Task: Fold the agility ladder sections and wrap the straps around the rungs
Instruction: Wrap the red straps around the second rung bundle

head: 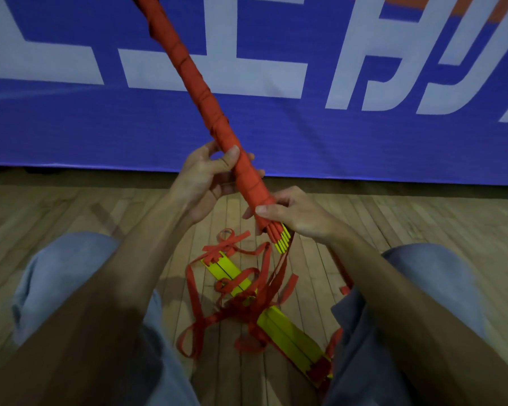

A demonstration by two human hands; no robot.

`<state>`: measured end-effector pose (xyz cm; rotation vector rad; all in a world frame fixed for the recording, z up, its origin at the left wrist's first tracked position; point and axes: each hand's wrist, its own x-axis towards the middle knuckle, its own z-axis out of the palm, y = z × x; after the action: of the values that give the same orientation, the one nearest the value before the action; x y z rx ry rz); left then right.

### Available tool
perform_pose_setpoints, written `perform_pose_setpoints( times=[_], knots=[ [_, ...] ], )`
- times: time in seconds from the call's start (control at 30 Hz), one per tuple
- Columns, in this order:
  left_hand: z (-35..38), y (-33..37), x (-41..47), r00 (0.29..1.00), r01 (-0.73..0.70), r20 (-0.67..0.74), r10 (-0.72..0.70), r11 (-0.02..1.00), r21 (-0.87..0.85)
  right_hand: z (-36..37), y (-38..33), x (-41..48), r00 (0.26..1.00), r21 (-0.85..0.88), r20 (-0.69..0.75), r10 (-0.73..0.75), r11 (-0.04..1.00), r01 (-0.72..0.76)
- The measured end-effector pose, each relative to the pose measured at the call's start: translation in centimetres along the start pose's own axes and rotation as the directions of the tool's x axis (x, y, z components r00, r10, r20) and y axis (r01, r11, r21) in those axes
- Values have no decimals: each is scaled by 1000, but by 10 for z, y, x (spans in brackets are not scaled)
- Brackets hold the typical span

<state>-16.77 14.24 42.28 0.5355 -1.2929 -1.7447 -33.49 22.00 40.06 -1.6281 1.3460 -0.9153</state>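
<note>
Holding a long bundle (217, 118) of ladder rungs, the person sits on a wooden floor (71, 206) with both hands on the bundle's lower part. The bundle is tilted: its upper end leaves the top edge of the view and its lower end points down toward the person. Red strap covers it in overlapping spiral turns along nearly its whole visible length.

The left hand (206, 180) grips the bundle a short way above its lower end. The thumb lies across the top of the red wrapping and the fingers curl around it from below.

The right hand (294, 213) holds the bundle just below the left hand, where the wrapping stops. Thumb and fingers pinch the last turns of strap against the rungs. The yellow rung ends (283, 241) project from the wrapping just below this hand.

Several loose straps (264, 276) hang from the bundle's lower end down to the floor. There they lie tangled over a second stack of flat rungs (291, 335), yellow, directly below the bundle and between the person's legs.

The left knee (56, 276) and the right knee (440, 282), in light blue cloth, lie to either side of the bundle's lower end. A blue banner (364, 136) with large white characters stands behind the bundle and meets the floor.
</note>
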Motion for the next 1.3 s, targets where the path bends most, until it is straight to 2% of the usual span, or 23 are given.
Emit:
perform_pose_setpoints(
  times=[0.13, 0.23, 0.4, 0.53, 0.63, 0.73, 0.83, 0.93, 0.97, 1.0, 1.07, 1.1, 1.2, 1.3],
  knots=[
    [-8, -6, 7, 996, -7, -87, 22, 985, 172, -1, 5, 2, 999, -203, -50, -20, 979, 9],
    [-8, -10, 9, 982, -13, -178, 65, 961, 277, -2, 8, 4, 999, -351, -31, -26, 936, 13],
    [-3, -21, 11, 948, -6, -299, 109, 944, 329, 5, 10, 8, 992, -554, -128, 8, 829, -78],
    [-4, -28, 13, 921, 61, -378, 88, 929, 364, 14, 10, 8, 979, -614, -201, 21, 776, -143],
    [-5, -29, 11, 919, 77, -383, 96, 908, 412, 15, 10, 9, 984, -502, -161, 73, 852, -146],
    [-1, -21, 10, 919, 24, -364, 148, 903, 429, 10, -2, 4, 979, -170, -128, 159, 969, -180],
    [2, -11, 13, 902, -32, -389, 189, 926, 376, 1, -15, -3, 981, 145, -50, 188, 973, -179],
    [-1, -11, 11, 936, -163, -231, 264, 911, 378, -10, -18, -4, 988, 300, 1, 153, 943, -146],
    [-4, -15, 11, 938, -228, -135, 319, 862, 452, -13, -19, -4, 989, 340, 8, 148, 929, -142],
    [-6, -19, 11, 929, -291, -23, 370, 766, 573, -15, -20, -5, 988, 374, 8, 155, 916, -147],
    [-10, -30, 11, 870, -399, 181, 459, 439, 805, -19, -22, -9, 987, 429, 6, 160, 891, -147],
    [-10, -35, 12, 840, -405, 213, 499, 315, 858, -22, -21, -10, 987, 448, 8, 159, 882, -145],
    [-4, -35, 11, 777, -345, 165, 607, 191, 919, -25, -21, -13, 986, 525, 32, 161, 837, -153],
    [-5, -35, 9, 783, -313, 251, 570, 12, 950, -27, -24, -12, 978, 635, 50, 200, 750, -186]
  ],
)
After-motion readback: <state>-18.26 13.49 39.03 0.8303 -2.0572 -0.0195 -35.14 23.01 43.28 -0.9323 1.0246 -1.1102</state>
